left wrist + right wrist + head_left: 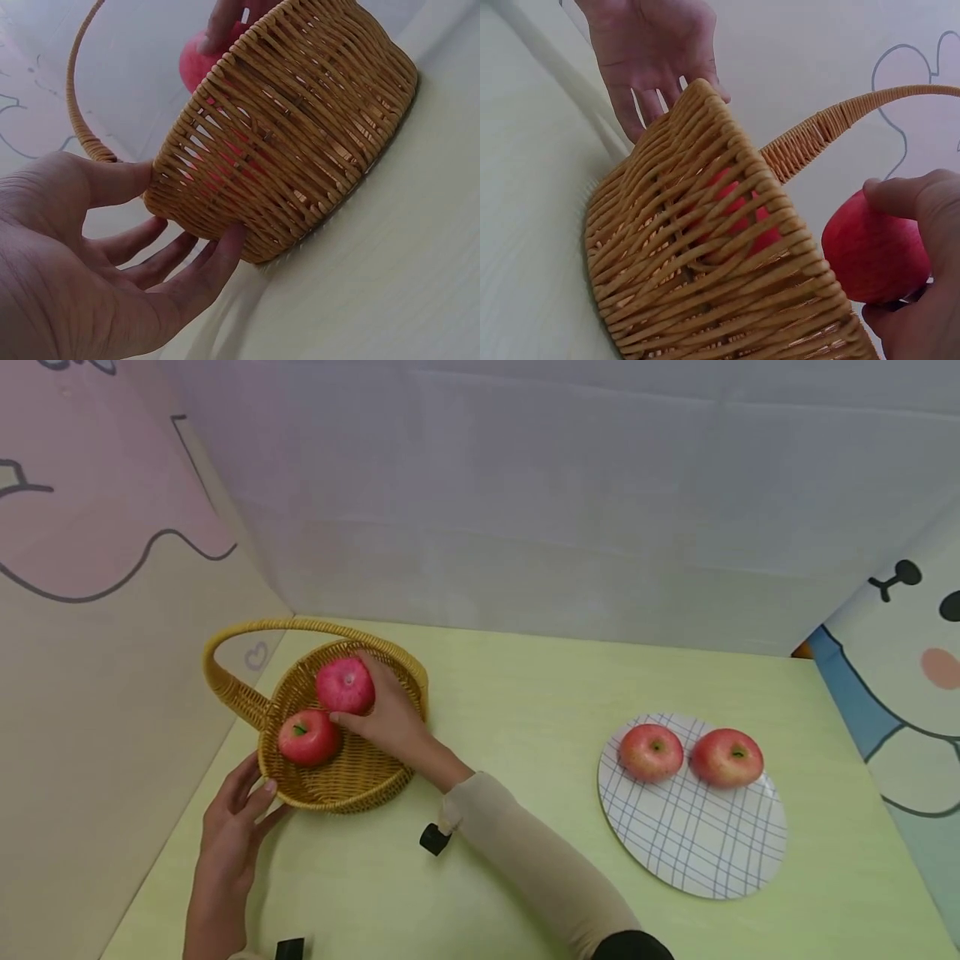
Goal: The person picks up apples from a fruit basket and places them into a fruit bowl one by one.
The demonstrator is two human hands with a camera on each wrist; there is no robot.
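A wicker basket (352, 785) with an arched handle stands at the table's left side. My left hand (232, 827) holds the near-left rim, thumb on the edge and fingers against the outer wall, as the left wrist view shows. Over the basket, my right hand (390, 710) grips a red apple (345, 685) between thumb and fingers. In the right wrist view this gripped apple (874, 247) is at rim height. Another red apple (308, 737) lies inside the basket, partly seen through the weave.
To the right, a round white plate (705, 852) with a blue grid pattern bears two apples (651, 752) near its far edge. A pale wall (525, 527) closes off the back, and a printed panel (112, 693) borders the left.
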